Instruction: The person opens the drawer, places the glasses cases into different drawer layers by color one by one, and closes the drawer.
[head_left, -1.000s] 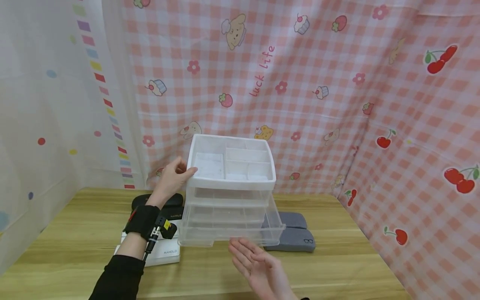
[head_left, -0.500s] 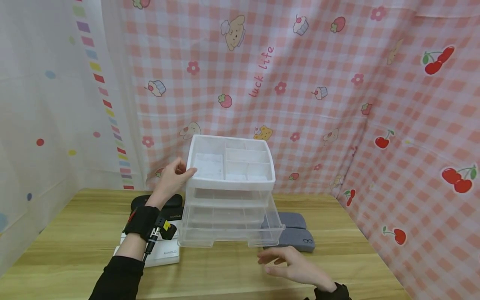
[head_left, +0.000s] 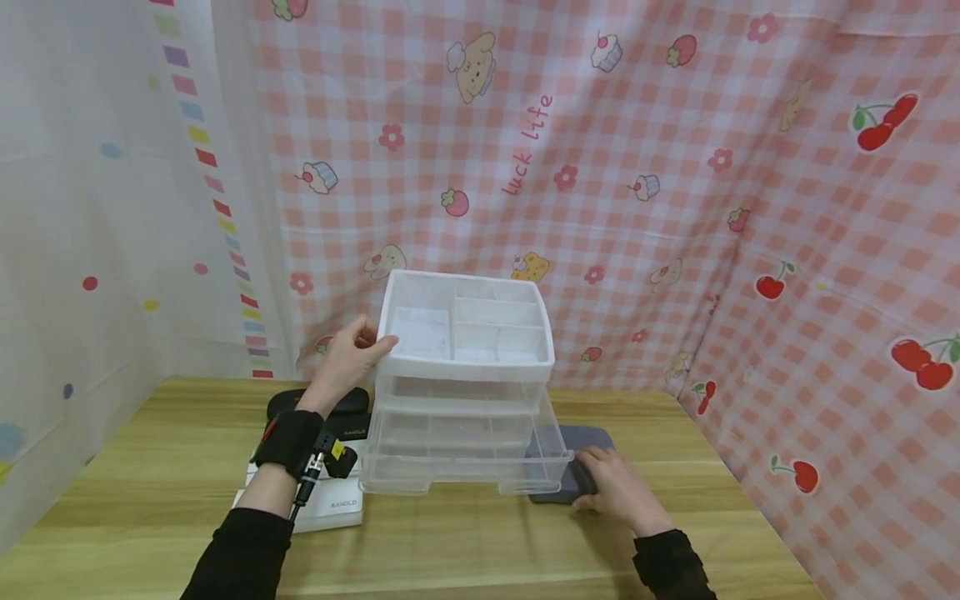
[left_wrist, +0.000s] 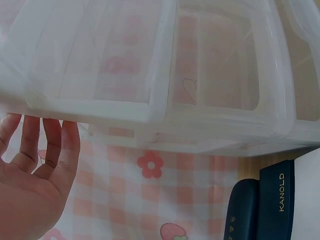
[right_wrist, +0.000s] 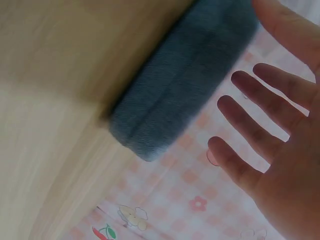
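Note:
A white plastic drawer organizer (head_left: 465,368) with a divided top tray stands mid-table. Its clear bottom drawer (head_left: 465,475) is pulled out toward me. At the organizer's upper left, my left hand (head_left: 347,358) holds the tray rim, thumb on top; in the left wrist view its fingertips sit against the side just beneath that rim. Two grey glasses cases (head_left: 588,437) lie to the right, partly behind the drawer. My right hand (head_left: 618,492) is over the right end of the nearer grey case (right_wrist: 185,80). The right wrist view has its fingers spread and straight, beside the case.
Left of the organizer lie black glasses cases (head_left: 352,427) and white KANOLD cases (head_left: 330,504), partly under my left forearm. Checked cloth (head_left: 600,208) hangs behind and along the right side of the wooden table (head_left: 450,554).
From under the drawer front, my right hand has moved right and then forward to the nearer grey glasses case. My left hand and the organizer have stayed in place.

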